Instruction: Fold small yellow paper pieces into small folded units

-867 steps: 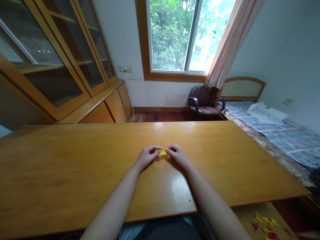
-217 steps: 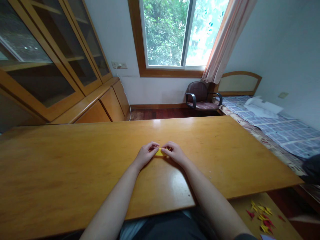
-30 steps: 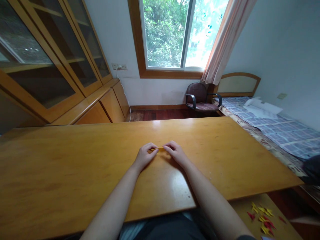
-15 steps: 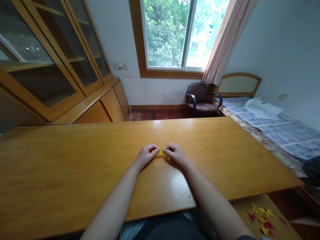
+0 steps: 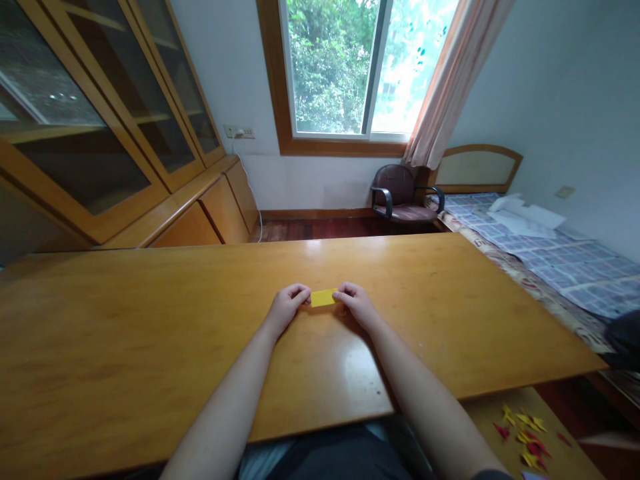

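Note:
A small yellow rectangle of paper (image 5: 323,298) is held just over the wooden table (image 5: 150,333), its long side running left to right. My left hand (image 5: 290,305) pinches its left end between thumb and fingers. At the right end, my right hand (image 5: 354,301) grips the paper the same way. The middle of the sheet shows flat and uncovered between the two hands; whether it is one layer or folded double I cannot tell.
On a lower surface (image 5: 493,427) at the bottom right lie several yellow folded paper pieces (image 5: 530,421) and red ones (image 5: 535,448). Beyond the table stand an office chair (image 5: 400,193) and a bed (image 5: 550,260). A glass-door cabinet (image 5: 125,133) is at the left.
My hands have moved slightly apart and a little away from me. More of the yellow paper now shows between them, facing up toward me.

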Demonstrator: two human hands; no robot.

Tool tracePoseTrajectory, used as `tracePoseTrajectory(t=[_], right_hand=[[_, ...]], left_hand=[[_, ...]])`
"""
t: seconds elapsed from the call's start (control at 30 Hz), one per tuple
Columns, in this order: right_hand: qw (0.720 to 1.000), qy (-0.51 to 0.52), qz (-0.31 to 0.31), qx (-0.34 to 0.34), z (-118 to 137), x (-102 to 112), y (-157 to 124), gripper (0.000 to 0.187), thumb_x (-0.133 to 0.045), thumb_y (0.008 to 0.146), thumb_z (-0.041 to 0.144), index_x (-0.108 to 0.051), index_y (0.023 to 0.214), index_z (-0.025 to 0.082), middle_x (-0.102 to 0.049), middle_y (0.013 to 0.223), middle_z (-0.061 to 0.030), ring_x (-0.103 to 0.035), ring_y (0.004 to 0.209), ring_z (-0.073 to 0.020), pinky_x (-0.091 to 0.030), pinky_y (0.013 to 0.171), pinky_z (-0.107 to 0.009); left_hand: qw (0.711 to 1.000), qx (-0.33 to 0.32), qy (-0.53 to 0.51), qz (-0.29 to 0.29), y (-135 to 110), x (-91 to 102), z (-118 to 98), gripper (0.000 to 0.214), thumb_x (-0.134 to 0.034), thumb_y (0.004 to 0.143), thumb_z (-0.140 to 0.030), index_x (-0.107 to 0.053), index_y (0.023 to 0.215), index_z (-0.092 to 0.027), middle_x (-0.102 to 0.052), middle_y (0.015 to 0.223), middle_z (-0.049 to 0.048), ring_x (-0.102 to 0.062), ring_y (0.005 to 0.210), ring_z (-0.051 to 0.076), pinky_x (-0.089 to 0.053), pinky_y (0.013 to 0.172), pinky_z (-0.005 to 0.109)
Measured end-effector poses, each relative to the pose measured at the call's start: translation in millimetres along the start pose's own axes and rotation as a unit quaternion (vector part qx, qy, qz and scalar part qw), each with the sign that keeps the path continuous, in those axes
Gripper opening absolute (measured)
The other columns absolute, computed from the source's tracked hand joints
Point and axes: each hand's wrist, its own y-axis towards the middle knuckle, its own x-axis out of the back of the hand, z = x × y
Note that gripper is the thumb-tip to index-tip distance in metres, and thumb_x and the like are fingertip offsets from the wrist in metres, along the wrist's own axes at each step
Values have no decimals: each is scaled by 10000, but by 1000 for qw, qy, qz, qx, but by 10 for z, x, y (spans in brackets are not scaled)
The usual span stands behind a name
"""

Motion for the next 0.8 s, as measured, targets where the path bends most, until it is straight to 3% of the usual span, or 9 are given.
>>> tracePoseTrajectory(t=[0.2, 0.33, 0.43, 0.53, 0.63, 0.73, 0.8], right_hand=[[1000, 5, -21, -12, 20, 25, 2, 267, -667, 708, 425, -579, 655, 179, -450, 519, 48, -407, 508, -115, -307, 483, -228], [1000, -23, -5, -1, 32, 5, 1, 275, -665, 725, 434, -601, 678, 170, -496, 569, 38, -429, 538, -116, -313, 507, -228], [999, -41, 6, 9, 37, -14, -2, 279, -676, 731, 434, -616, 701, 163, -527, 605, 33, -448, 560, -115, -325, 523, -228], [999, -44, 12, 18, 25, -28, -1, 283, -652, 775, 438, -625, 724, 161, -540, 624, 28, -463, 568, -118, -349, 526, -226], [999, -25, 8, 37, -11, -32, 10, 264, -599, 834, 423, -662, 884, 172, -566, 698, 19, -484, 576, -116, -389, 538, -225], [995, -37, 11, 88, -53, -30, 25, 324, -592, 842, 334, -650, 1141, 223, -607, 915, -13, -536, 665, -118, -442, 609, -234], [988, -74, 24, 133, -66, -30, 26, 369, -604, 823, 260, -652, 1189, 256, -593, 1050, -34, -557, 764, -128, -459, 674, -246]], left_hand=[[995, -11, -59, -79, 20, -26, 21, 281, -616, 817, -429, -623, 894, -159, -662, 867, 45, -606, 795, 157, -489, 725, 264], [998, -32, -41, -21, -10, -59, -9, 374, -671, 787, -401, -619, 1083, -180, -655, 986, 55, -611, 864, 158, -501, 785, 279], [999, -27, -1, 18, -42, -66, -35, 373, -684, 778, -387, -644, 1093, -191, -638, 882, 19, -605, 797, 148, -497, 749, 262], [1000, -20, 7, 14, -53, -65, -47, 317, -676, 780, -364, -669, 1041, -183, -612, 799, -2, -595, 753, 138, -495, 719, 248], [999, -9, -44, 3, -38, -63, -42, 339, -674, 771, -349, -645, 1056, -169, -576, 750, -17, -585, 720, 130, -518, 693, 249], [996, 1, -85, -8, -19, -55, -28, 379, -666, 765, -367, -614, 1080, -163, -526, 726, -29, -573, 707, 129, -541, 673, 260], [995, 4, -100, -7, -14, -48, -22, 386, -654, 772, -374, -604, 1092, -163, -509, 726, -30, -567, 706, 127, -544, 671, 261]])
